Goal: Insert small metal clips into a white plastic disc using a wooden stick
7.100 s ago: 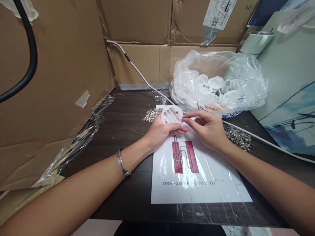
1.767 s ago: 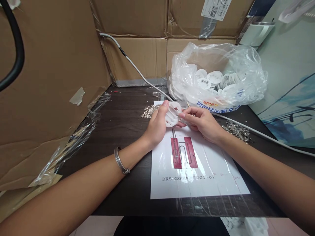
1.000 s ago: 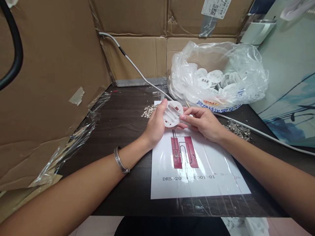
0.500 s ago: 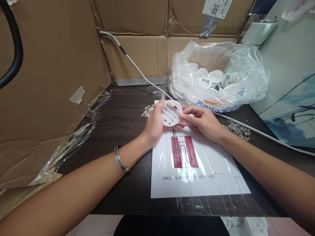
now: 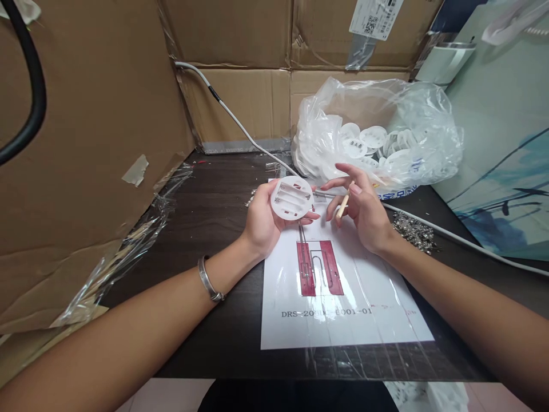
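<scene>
My left hand point(image 5: 263, 220) is closed around a round white plastic battery holder point(image 5: 293, 198), its slotted face turned up toward me. Small metal contacts show at the ends of its slots. To the right of it, my right hand point(image 5: 362, 209) holds a short, light wooden stick point(image 5: 344, 201) between thumb and palm, with the other fingers spread. The stick is apart from the battery holder. Below both hands lies a printed sheet point(image 5: 309, 329) under clear tape, with a red and white picture on it.
A clear plastic bag point(image 5: 317, 137) full of white discs point(image 5: 373, 137) stands at the back right. Small metal pieces point(image 5: 414, 232) lie in a heap right of the sheet; another small heap point(image 5: 250, 198) is partly behind my left hand. A white cable point(image 5: 244, 129) crosses the table. Cardboard walls point(image 5: 240, 103) surround it.
My right hand has drawn back right from the battery holder and its fingers have opened out, bringing the stick into view. The holder has shifted slightly left and lies flatter.
</scene>
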A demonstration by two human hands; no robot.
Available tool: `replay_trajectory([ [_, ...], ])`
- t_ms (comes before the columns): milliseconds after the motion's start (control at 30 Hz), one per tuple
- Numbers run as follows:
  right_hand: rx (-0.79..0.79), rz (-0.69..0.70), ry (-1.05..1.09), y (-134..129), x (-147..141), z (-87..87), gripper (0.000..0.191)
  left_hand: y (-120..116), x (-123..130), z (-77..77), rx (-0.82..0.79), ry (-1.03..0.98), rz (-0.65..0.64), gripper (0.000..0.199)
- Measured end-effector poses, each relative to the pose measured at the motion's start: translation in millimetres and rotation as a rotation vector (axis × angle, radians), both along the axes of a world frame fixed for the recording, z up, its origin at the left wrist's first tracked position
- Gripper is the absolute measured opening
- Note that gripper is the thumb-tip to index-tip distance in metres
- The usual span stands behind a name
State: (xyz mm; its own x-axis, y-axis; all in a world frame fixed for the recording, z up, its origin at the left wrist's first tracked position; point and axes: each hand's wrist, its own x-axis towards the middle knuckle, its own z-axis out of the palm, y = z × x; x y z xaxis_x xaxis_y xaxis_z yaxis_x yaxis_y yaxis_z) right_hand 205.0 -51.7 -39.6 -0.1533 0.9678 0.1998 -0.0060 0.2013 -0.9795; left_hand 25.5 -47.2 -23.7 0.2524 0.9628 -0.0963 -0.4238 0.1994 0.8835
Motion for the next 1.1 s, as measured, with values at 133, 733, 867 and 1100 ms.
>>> replay_trajectory([
  [133, 0.021, -0.047, -0.032, -1, -2, 0.7, 0.047, 1, -1, 0.9, 0.008, -0.046, -0.001, 0.047],
  [733, 0.136, -0.361, 0.061, 10, -10, -5.5, 0.051, -2, 3, -6.5, 0.066, 0.259, 0.012, 0.058],
  [867, 0.149, -0.386, 0.061, 11, -11, -7.3, 0.051, -3, 2, -5.7, 0.087, 0.213, -0.010, 0.048],
  [1100, 0.163, -0.360, 0.076, 12, -12, -9.1, 0.054, -5, -1, -4.3, 0.098, 0.110, -0.071, 0.029],
])
